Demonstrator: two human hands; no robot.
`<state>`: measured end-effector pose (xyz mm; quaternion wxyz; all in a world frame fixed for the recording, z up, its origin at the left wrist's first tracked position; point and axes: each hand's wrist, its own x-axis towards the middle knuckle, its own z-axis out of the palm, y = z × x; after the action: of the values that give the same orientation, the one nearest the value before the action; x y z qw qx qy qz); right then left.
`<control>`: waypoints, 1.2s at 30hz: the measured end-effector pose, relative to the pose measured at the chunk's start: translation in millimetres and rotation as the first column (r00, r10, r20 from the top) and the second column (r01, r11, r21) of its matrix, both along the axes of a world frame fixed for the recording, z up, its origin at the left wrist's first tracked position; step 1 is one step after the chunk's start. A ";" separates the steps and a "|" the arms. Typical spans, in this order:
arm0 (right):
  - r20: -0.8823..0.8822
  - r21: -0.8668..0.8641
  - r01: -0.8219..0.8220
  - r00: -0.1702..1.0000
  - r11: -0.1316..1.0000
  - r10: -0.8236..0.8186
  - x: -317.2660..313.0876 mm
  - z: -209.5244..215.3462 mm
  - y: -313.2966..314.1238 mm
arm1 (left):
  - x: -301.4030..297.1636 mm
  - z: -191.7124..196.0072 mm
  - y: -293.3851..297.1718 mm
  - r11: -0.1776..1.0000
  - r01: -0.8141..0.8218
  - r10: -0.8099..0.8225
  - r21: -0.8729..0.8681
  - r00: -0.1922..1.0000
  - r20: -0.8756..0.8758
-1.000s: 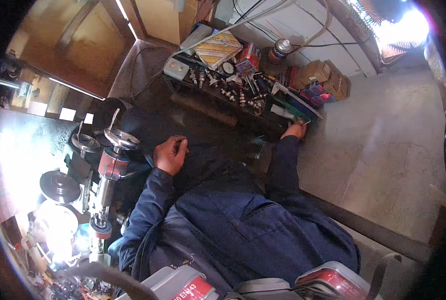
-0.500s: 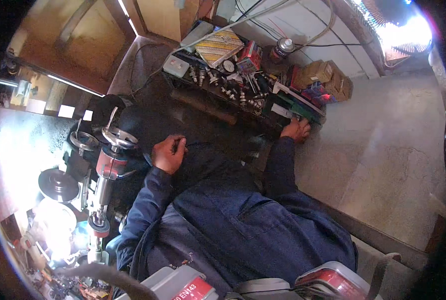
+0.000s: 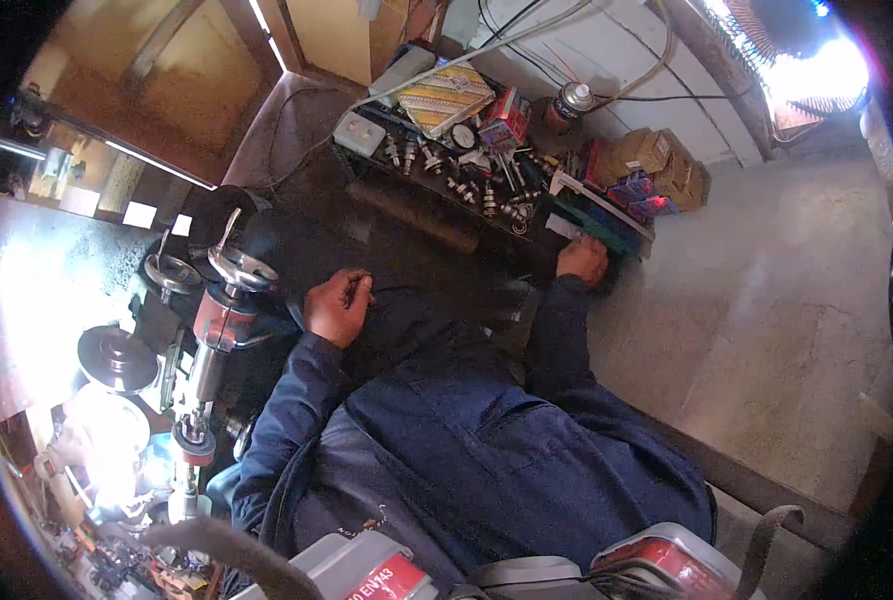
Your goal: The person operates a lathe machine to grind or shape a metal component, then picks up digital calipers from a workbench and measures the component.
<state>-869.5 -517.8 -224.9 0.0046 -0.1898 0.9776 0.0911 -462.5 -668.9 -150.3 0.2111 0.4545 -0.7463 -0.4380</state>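
My left hand (image 3: 337, 307) is held above my lap, its fingers curled in and the thumb pressed toward them. Whatever it may hold is hidden in a dark gap. At the right end of the cluttered bench, my right hand (image 3: 581, 261) has bent fingers beside a long green item (image 3: 608, 228) that resembles a brush. A pale flat piece (image 3: 563, 227) lies just beyond those fingers. The right fingertips are out of sight, so what they grip cannot be made out.
Metal collet-like fittings (image 3: 461, 187) crowd the bench, along with a yellow-striped box (image 3: 446, 98), a red box (image 3: 504, 118) and a spray can (image 3: 572, 101). Cardboard boxes (image 3: 646, 152) stand at its right. A machine with a handwheel (image 3: 242, 270) rises to my left, near a bright lamp (image 3: 116, 450).
My right hand has drawn slightly left, and its fingers look more bent. The left hand keeps its pose. The view has shifted a little.
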 end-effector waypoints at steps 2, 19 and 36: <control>-0.390 -0.308 -0.229 0.916 0.924 0.097 11.2 13.2 7.3 | -1.3 2.9 0.0 1.000 -0.004 0.004 -0.011 1.000 0.017; 0.401 -0.291 0.035 0.912 0.956 0.089 -15.2 38.5 -114.2 | 0.7 -9.9 4.6 0.999 -0.022 0.021 -0.026 0.999 -0.028; 0.264 -0.289 -0.262 0.903 0.921 0.340 14.7 66.6 -180.2 | -0.2 -3.6 1.1 1.000 -0.031 0.031 0.002 0.999 0.032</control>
<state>-854.8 -698.0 -158.2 0.1197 -0.3504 0.9268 -0.0622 -462.8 -667.7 -153.9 0.2052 0.4732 -0.7420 -0.4283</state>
